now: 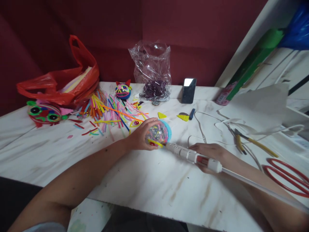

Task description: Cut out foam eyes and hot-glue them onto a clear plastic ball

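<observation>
My left hand (142,135) is closed around a clear round ball (156,131) with a blue rim and colourful bits inside. A yellow piece with a red dot (154,143) lies against the ball's lower edge. In my right hand (205,153) is a white hot glue gun (183,152), its tip at the yellow piece; a clear glue stick runs out of its back end. I cannot tell whether the tip touches. Beyond the ball lie yellow triangular pieces (162,115). Another yellow piece with a red dot (136,123) lies left of the ball.
Loose pipe cleaners (113,109) spread across the left of the table, beside a red plastic bag (72,80) and two decorated balls (123,90). A clear bag (154,74) and a phone (188,91) stand behind. Pliers (253,143), cords and red-handled scissors (287,175) lie right.
</observation>
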Action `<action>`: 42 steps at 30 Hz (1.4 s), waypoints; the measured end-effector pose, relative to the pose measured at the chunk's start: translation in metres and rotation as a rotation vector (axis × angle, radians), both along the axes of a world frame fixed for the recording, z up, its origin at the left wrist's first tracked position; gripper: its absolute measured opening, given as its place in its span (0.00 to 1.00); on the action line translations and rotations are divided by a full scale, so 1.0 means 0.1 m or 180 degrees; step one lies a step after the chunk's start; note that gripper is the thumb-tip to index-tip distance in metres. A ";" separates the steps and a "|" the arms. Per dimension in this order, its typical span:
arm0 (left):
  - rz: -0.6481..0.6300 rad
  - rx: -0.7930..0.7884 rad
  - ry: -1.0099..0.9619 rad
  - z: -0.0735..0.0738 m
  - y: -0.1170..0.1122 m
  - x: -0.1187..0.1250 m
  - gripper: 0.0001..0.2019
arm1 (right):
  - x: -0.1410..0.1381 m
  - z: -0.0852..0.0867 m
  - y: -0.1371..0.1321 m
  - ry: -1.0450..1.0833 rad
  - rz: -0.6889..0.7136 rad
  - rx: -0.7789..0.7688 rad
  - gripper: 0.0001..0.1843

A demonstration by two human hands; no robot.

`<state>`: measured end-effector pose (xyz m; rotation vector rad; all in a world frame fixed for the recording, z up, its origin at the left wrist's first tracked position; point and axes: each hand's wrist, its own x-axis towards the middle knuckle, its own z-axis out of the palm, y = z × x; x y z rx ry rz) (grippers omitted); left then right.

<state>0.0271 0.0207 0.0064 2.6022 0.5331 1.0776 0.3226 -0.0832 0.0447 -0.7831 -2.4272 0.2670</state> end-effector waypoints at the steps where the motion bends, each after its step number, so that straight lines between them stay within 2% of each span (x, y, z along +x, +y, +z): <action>1: 0.0002 0.0001 0.0011 0.00 0.00 0.00 0.47 | -0.01 0.00 0.00 0.0048 0.0049 -0.0024 0.06; 29: -0.0048 0.0063 -0.0003 -0.01 0.00 0.02 0.46 | -0.08 0.02 0.00 0.0209 0.0101 -0.0072 0.06; 38: -0.0037 0.0085 -0.0028 -0.01 0.00 0.02 0.46 | 0.02 0.07 -0.02 -0.0143 -0.0041 -0.0163 0.06; 42: -0.0054 0.0097 -0.0020 -0.02 0.00 0.03 0.46 | -0.03 0.05 0.00 0.0093 0.0060 -0.0088 0.06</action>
